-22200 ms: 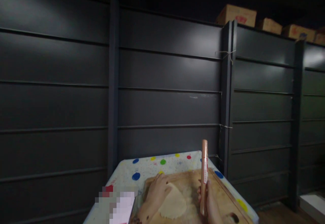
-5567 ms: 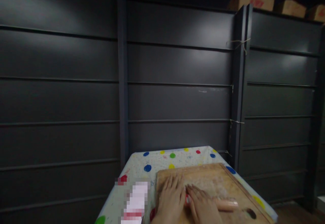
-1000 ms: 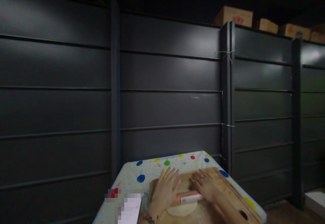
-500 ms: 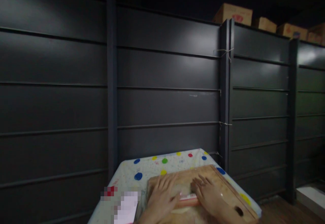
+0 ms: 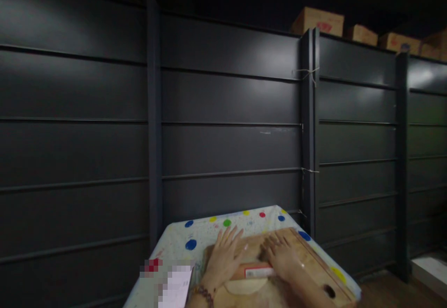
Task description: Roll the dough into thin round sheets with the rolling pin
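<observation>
Dough [image 5: 244, 285], a pale flat round, is lying on the wooden board [image 5: 314, 264], and we are taking that board as our landmark throughout. We are pressing the rolling pin [image 5: 252, 271] across the far part of the round, so only its near edge is showing at the board's near side. Our left hand [image 5: 225, 257] is lying flat on the pin's left end, fingers spread wide and pointing toward the board's far edge; a beaded bracelet [image 5: 202, 293] is circling that wrist. Our right hand [image 5: 283, 257] is lying flat on the pin's right end, fingers likewise extended, a ring visible on one of them. Neither hand is gripping; both palms are bearing down.

We are judging the step in hand to be the rolling-out of the round, with the pin near the far end of its stroke. The next move, in our estimate, is calling for an even pull of both palms toward the board's near edge, with equal pressure, lest the sheet thin on one side.

Beneath the board, a spotted tablecloth [image 5: 195, 238] is covering the table. To the board's left, a blurred pale item is resting on the cloth. Beyond the board's far edge, a dark panelled wall [image 5: 223, 126] is rising, with cardboard boxes [image 5: 316, 20] stacked along its top.
</observation>
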Demonstrator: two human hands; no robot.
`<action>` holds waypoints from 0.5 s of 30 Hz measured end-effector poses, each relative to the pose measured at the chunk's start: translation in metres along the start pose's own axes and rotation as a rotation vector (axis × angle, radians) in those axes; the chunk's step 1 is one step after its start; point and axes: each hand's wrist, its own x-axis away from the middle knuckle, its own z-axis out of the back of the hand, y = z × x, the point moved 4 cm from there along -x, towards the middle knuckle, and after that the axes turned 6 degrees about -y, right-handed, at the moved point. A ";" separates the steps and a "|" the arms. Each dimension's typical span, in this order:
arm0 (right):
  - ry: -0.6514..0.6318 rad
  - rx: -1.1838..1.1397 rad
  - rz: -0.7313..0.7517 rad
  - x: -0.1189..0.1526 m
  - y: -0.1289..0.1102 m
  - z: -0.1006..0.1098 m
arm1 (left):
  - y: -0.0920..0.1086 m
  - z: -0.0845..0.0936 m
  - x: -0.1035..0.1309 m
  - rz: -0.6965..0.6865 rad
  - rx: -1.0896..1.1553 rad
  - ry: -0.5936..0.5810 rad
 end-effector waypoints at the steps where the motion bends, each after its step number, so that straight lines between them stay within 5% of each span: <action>1: -0.008 -0.012 -0.026 -0.007 0.004 0.001 | -0.003 0.000 -0.005 0.020 -0.014 0.031; 8: -0.051 -0.076 -0.124 -0.032 0.019 0.003 | -0.018 -0.006 -0.017 0.179 -0.038 0.124; 15: 0.028 0.002 0.061 0.001 0.001 -0.005 | 0.001 -0.007 0.008 0.107 -0.008 -0.011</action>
